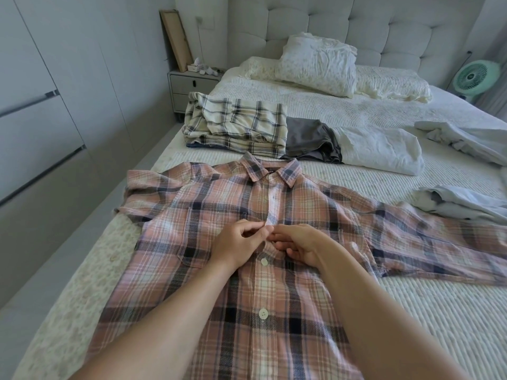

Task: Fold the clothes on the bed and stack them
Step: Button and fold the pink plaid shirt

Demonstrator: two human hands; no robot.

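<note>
Item: pink plaid shirt (274,270), laid face-up at centre of bed (411,311), collar toward 12 o'clock. Left hand (236,246) and right hand (297,246) met at the placket, each pinching fabric, seemingly fastening a button. Folded cream plaid stack (236,124) lay at 11 o'clock. Next, probably: finish buttoning, turn over, fold sleeves.

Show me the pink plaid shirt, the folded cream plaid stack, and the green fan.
pink plaid shirt (277,311), head view, lower front panel
folded cream plaid stack (241,124), head view, top layer
green fan (472,77), head view, grille centre
</note>
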